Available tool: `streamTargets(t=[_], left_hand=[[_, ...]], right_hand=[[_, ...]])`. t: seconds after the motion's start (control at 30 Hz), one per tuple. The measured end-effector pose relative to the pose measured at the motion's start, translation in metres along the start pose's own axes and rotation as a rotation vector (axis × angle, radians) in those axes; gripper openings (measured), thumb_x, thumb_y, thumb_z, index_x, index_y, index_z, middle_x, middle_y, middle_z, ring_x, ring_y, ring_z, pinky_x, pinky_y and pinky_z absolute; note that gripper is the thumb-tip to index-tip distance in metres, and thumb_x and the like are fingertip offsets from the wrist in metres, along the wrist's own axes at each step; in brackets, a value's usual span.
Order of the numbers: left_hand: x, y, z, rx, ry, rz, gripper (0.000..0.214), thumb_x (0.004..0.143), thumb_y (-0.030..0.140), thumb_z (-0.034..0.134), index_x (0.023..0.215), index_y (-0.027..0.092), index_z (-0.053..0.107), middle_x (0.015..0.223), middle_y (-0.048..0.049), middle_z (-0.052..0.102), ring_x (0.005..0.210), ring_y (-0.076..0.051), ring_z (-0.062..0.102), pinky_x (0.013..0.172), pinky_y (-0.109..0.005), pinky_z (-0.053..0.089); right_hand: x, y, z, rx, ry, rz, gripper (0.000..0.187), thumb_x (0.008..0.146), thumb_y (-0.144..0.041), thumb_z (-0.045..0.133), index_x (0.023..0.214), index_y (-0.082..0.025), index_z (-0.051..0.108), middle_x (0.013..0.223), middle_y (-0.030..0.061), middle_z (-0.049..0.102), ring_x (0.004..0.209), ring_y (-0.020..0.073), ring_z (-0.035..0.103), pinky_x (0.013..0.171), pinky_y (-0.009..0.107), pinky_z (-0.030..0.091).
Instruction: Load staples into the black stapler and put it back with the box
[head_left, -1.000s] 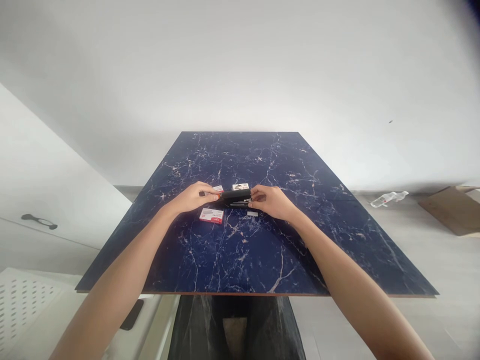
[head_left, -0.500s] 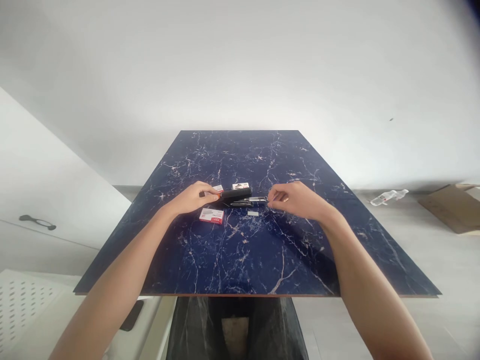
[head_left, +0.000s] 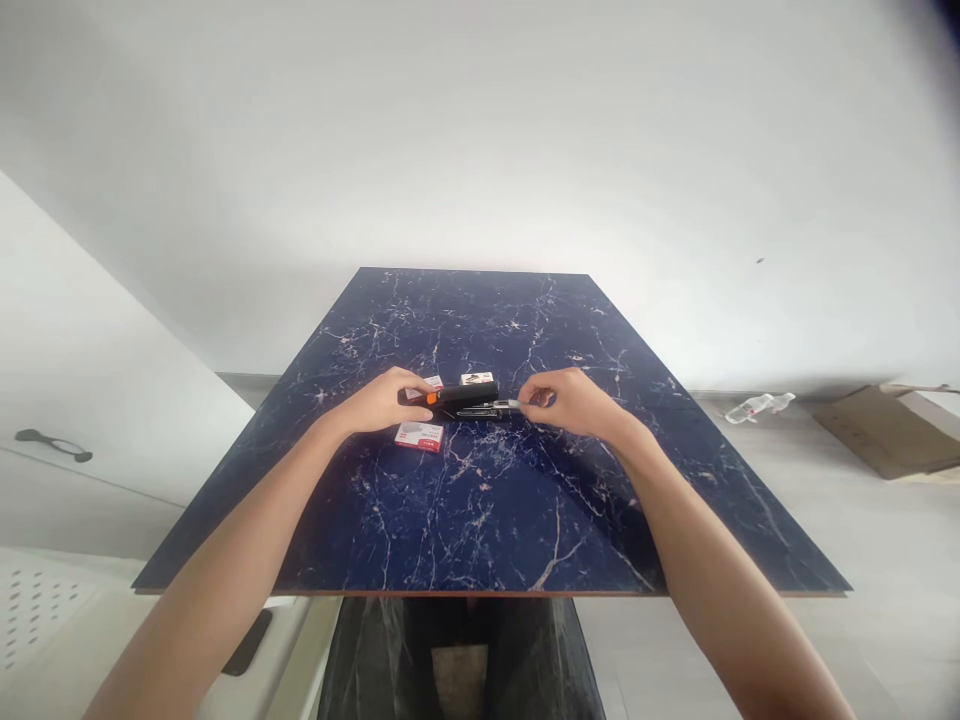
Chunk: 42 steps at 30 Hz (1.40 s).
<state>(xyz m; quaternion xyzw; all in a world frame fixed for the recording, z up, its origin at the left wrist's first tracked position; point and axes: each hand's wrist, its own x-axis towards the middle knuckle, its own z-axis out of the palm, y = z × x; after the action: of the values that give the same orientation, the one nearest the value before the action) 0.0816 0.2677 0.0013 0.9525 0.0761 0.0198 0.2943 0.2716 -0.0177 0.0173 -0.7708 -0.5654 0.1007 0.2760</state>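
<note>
A black stapler [head_left: 469, 394] lies lengthwise across the middle of the table, its top cover raised from its base. My left hand [head_left: 390, 400] is closed around its rear end, where an orange part shows. My right hand [head_left: 555, 398] is pinched at the front end, its fingertips on a pale, silvery staple strip [head_left: 513, 404] at the metal magazine. The fingers partly hide where strip and magazine meet. In front of the stapler's rear lies a red and white staple box [head_left: 419, 436]. Behind the stapler are a second small box [head_left: 433, 383], partly hidden, and a white box [head_left: 477, 379].
The dark blue marble-patterned table [head_left: 480, 520] has its far edge near a white wall. A clear plastic bottle [head_left: 759, 407] and an open cardboard box [head_left: 885, 430] lie on the floor at right. A dark phone-like object [head_left: 249, 642] sits below the table at left.
The small pale strip that lay on the table before the stapler is gone from there. My right hand is at the stapler's front end, pinching. My left hand keeps its hold. The view has shifted slightly.
</note>
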Motion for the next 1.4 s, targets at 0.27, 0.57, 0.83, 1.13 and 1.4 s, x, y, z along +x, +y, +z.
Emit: streamTargets(t=[0.27,0.57,0.83,1.13,1.4], left_hand=[[-0.002,0.006,-0.003,0.021,-0.021,0.035,0.046,0.082,0.057,0.066,0.116,0.027,0.073,0.124,-0.0094,0.065,0.111,-0.031,0.06,0.088,-0.04,0.05],[-0.002,0.007,-0.003,0.009,-0.022,0.035,0.045,0.082,0.057,0.066,0.116,0.028,0.073,0.122,-0.0091,0.065,0.111,-0.031,0.059,0.087,-0.04,0.05],[-0.002,0.004,-0.002,0.025,-0.021,0.03,0.049,0.081,0.06,0.067,0.118,0.029,0.072,0.127,-0.0093,0.063,0.112,-0.031,0.06,0.089,-0.04,0.051],[-0.001,0.001,0.003,0.013,0.026,-0.025,0.054,0.074,0.057,0.074,0.121,0.031,0.071,0.133,-0.0106,0.058,0.113,-0.033,0.061,0.092,-0.042,0.051],[-0.001,0.005,0.003,-0.01,0.035,-0.007,0.049,0.074,0.05,0.076,0.119,0.032,0.072,0.132,-0.0088,0.059,0.116,-0.033,0.059,0.095,-0.043,0.05]], right_hand=[[0.018,0.01,0.002,-0.044,-0.058,-0.033,0.016,0.081,-0.022,0.063,0.09,-0.025,0.077,0.093,-0.0004,0.076,0.083,0.0188,0.07,0.078,0.031,0.055],[0.018,0.009,-0.001,-0.084,-0.091,-0.063,0.019,0.084,-0.022,0.061,0.091,-0.026,0.078,0.093,-0.0003,0.076,0.084,0.0199,0.07,0.078,0.032,0.055],[0.006,0.008,0.002,-0.072,-0.022,0.056,0.013,0.086,-0.024,0.061,0.089,-0.026,0.074,0.097,0.0009,0.075,0.087,0.0206,0.069,0.078,0.032,0.053],[-0.029,-0.018,0.031,-0.004,0.12,0.34,0.014,0.084,-0.02,0.056,0.096,-0.024,0.052,0.09,0.0035,0.073,0.067,0.019,0.066,0.06,0.028,0.045],[-0.021,-0.036,0.053,-0.067,0.159,0.28,0.023,0.077,-0.016,0.056,0.095,-0.024,0.043,0.077,0.0003,0.071,0.066,0.021,0.065,0.062,0.028,0.039]])
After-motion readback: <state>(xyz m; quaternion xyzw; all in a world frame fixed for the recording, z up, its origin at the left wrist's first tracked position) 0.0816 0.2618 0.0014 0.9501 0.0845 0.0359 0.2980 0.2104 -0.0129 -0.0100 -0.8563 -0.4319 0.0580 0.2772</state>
